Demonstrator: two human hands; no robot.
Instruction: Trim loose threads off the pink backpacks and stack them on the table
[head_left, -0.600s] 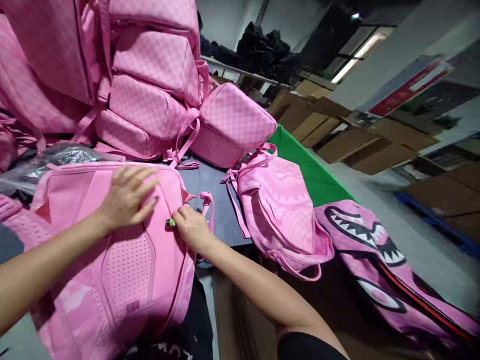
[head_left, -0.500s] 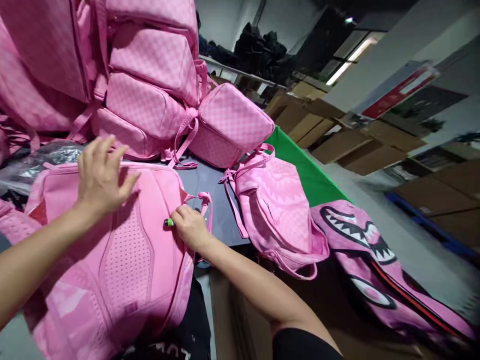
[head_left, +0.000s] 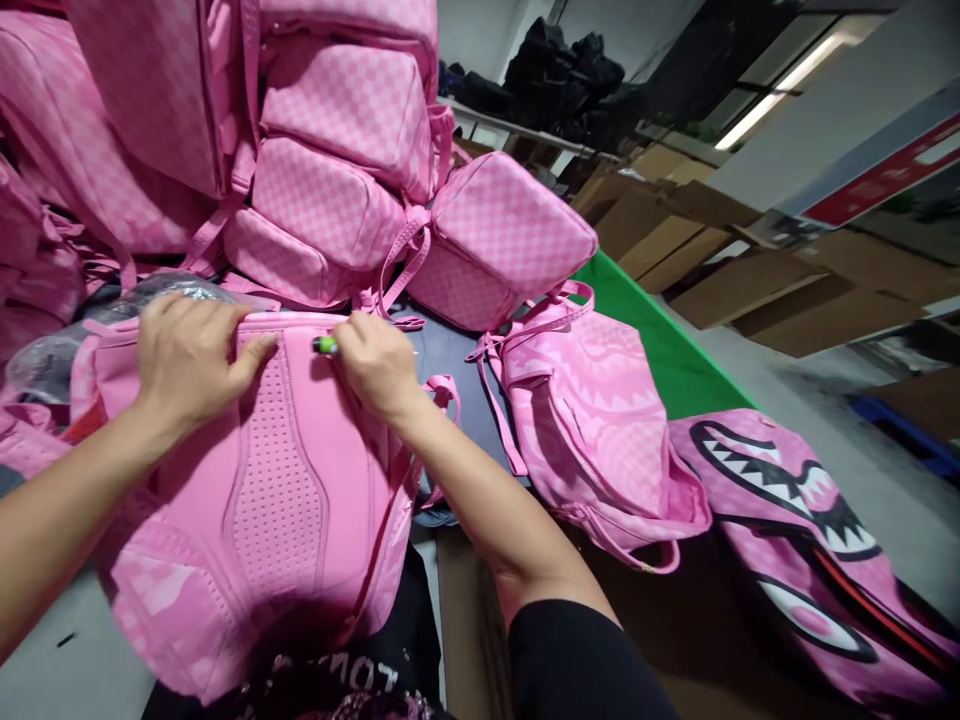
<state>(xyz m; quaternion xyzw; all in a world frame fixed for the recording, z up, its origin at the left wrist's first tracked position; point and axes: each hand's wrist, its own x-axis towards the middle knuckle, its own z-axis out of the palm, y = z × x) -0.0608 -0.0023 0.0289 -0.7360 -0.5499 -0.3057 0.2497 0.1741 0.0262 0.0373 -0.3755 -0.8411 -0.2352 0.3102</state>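
Observation:
A pink backpack (head_left: 349, 480) leans before me with its padded, perforated back panel facing up. My left hand (head_left: 187, 360) grips its upper edge, fingers over the rim and thumb against the panel. My right hand (head_left: 375, 365) is closed around a small green and black tool (head_left: 325, 346) at the upper right of the same edge. Only one end of that tool shows, so its kind is unclear. One pink shoulder strap (head_left: 444, 385) hangs off the backpack's right side.
Checkered pink backpacks (head_left: 345, 110) are piled behind. To the right lie another pink backpack (head_left: 592, 410) and one with shark-mouth prints (head_left: 795, 490). A green panel (head_left: 675, 350) edges the grey table (head_left: 469, 390). Cardboard boxes (head_left: 787, 290) stand farther back.
My left hand has come down from above the backpack onto its upper edge. My right hand has moved up along the right side, still holding the green and black tool.

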